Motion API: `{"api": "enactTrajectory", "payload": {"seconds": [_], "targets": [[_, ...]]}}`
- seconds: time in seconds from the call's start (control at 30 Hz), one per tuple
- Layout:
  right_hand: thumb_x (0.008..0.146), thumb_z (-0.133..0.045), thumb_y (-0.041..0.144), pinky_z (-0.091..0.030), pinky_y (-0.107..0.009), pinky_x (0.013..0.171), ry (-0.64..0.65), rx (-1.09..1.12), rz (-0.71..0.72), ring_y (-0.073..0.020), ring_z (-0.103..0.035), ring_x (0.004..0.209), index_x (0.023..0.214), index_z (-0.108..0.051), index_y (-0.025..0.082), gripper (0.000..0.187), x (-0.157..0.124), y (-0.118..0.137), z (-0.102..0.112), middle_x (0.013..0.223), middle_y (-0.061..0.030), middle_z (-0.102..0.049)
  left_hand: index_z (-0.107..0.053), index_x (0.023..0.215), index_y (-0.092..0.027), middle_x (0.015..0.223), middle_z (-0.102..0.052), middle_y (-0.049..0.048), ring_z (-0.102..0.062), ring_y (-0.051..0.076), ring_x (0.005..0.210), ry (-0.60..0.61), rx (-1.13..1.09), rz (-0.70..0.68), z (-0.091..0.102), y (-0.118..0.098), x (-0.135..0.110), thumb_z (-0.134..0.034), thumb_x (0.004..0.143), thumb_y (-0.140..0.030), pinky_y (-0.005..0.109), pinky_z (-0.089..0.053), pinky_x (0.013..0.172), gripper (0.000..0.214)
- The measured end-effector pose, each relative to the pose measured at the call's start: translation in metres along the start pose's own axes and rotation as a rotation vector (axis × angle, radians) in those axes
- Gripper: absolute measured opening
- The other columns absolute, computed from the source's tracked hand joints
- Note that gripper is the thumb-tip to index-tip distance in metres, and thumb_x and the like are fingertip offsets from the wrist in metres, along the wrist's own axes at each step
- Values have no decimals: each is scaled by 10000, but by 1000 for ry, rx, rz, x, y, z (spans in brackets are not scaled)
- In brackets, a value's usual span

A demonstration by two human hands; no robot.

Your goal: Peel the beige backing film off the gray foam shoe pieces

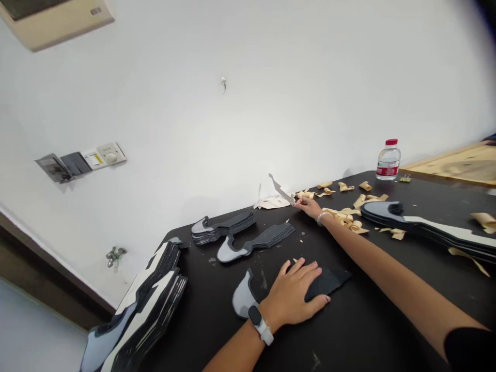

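Note:
My left hand (294, 292) lies flat with its fingers spread on a dark, flat cut-out piece (329, 284). The piece's light-grey curved end (244, 297) shows beside my wrist. Farther off, my right hand (309, 206) pinches one end of a thin, pale, jagged strip (281, 190), which sticks up near the wall. Below that strip lie flat white pieces (273, 202) at the table's back edge. Two small stacks of the same grey-and-black cut-outs, a rear stack (222, 227) and a nearer stack (256, 245), sit left of my right hand.
On the black table (217, 330), tall stacks of cut-outs (151, 305) stand at the left edge. Curled tan strips (349, 219) are scattered around my right forearm. Another stack (426, 227) lies at right. A red-capped bottle (388, 161) and a small clip (405, 179) stand behind.

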State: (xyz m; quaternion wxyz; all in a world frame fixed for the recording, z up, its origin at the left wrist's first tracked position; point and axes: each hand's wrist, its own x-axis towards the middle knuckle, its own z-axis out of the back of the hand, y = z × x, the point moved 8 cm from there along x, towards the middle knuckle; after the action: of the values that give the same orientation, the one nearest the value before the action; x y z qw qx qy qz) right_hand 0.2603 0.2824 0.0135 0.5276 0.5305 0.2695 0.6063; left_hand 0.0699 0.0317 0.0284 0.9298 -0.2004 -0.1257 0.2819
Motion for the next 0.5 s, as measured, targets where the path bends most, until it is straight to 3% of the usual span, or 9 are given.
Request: {"api": "enactTrajectory", "payload": {"seconds": [0.1,0.27,0.37,0.5], "targets": [[599,-647,599,-451,-360,822,134,74,-7,-234,-617,877,666,-563,197,416,-33,14,-2,795,-46,-683,-314,1393,-259,1465,-333,26,-230,227,1382,-64,49,10,1,-4,0,-374,888,-527,499,-169,1139,575],[673,-654,546,-461,-355,845,305,113,-24,-225,-625,907,713,-558,185,376,-117,40,-1,837,-50,-687,-252,1417,-187,1477,-300,85,-225,223,1384,-188,79,37,8,-2,2,-349,912,-473,465,-237,1130,589],[756,-623,475,-465,-354,855,398,87,86,-205,-616,913,756,-542,181,305,-163,73,-11,942,-57,-661,-239,1417,-184,1466,-321,90,-249,216,1376,-279,87,41,12,1,2,-348,925,-376,455,-261,1123,540],[792,-591,448,-492,-341,821,384,64,174,-184,-613,874,765,-544,180,274,-187,102,-22,945,-55,-645,-252,1408,-165,1453,-338,112,-295,231,1355,-352,106,60,13,5,1,-370,916,-321,452,-303,1101,529]]}}
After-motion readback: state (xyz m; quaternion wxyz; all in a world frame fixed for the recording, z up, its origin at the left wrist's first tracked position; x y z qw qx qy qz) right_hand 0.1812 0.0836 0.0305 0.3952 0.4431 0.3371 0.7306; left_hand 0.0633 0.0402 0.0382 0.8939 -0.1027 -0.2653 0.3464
